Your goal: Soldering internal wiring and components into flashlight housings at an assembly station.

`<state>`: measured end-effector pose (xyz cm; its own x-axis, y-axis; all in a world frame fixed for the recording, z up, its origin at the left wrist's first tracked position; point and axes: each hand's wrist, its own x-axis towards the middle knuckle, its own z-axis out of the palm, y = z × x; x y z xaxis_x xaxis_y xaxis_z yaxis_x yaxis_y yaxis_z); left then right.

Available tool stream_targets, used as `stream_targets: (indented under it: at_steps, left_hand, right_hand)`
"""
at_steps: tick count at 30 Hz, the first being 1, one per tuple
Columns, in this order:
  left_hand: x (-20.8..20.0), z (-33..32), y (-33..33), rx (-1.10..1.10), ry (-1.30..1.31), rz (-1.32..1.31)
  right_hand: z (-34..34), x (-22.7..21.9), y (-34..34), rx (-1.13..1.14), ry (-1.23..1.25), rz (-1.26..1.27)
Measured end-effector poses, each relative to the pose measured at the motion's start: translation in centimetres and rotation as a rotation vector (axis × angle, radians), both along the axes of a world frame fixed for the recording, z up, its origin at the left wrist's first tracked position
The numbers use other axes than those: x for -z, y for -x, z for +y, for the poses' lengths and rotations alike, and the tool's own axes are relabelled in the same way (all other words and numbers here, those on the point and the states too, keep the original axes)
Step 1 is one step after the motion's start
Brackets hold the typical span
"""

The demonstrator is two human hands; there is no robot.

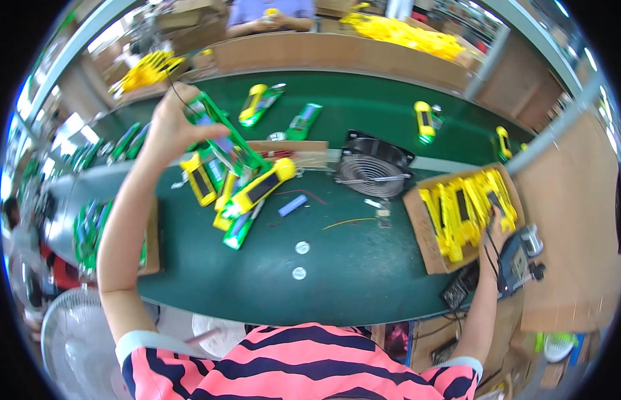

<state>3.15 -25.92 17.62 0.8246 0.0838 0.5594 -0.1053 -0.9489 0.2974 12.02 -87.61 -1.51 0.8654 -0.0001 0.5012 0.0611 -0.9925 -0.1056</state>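
Observation:
Raised over the far left of the bench, my left hand (169, 130) has its thumb and fingers round the edge of a green plastic frame (240, 143). Below that frame lies a heap of yellow-and-green housings with dark panels, among them a yellow round-headed one (265, 187). My right hand (500, 230) is at the right side of a cardboard box (427, 243) filled with yellow plastic housings (457, 213). Its fingers close on a dark tool (493, 200) with a black cord; the exact kind is unclear.
A black fan with a round wire guard (370, 177) sits mid-bench. Nearby are a blue cylindrical cell (293, 205), loose wires and two white discs (302, 247). A dark powered unit (514, 263) stands right of the box. Across the green belt (364, 93), a person holds something yellow.

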Motion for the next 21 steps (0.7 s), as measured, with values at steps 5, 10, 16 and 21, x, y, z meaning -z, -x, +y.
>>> stream_targets:
  at_steps: [5, 10, 16, 21]
  left_hand:
    - [10.2, -5.8, 10.1, 0.160, 1.035, 0.310]
    - [20.1, -14.0, 15.2, -0.013, 1.898, 0.336]
    - [21.7, -15.7, 15.6, -0.025, 2.040, 0.298]
    - [21.4, -15.8, 15.9, -0.105, 1.950, 0.252]
  right_hand:
    - [-0.5, -0.3, 0.2, -0.142, -0.626, 0.099]
    - [5.5, -4.9, 5.3, -0.169, -0.481, -0.079]
    - [13.6, -3.6, 15.2, -0.316, -0.473, -0.022]
    - [18.3, 1.8, 17.8, -0.431, -0.679, 0.239]
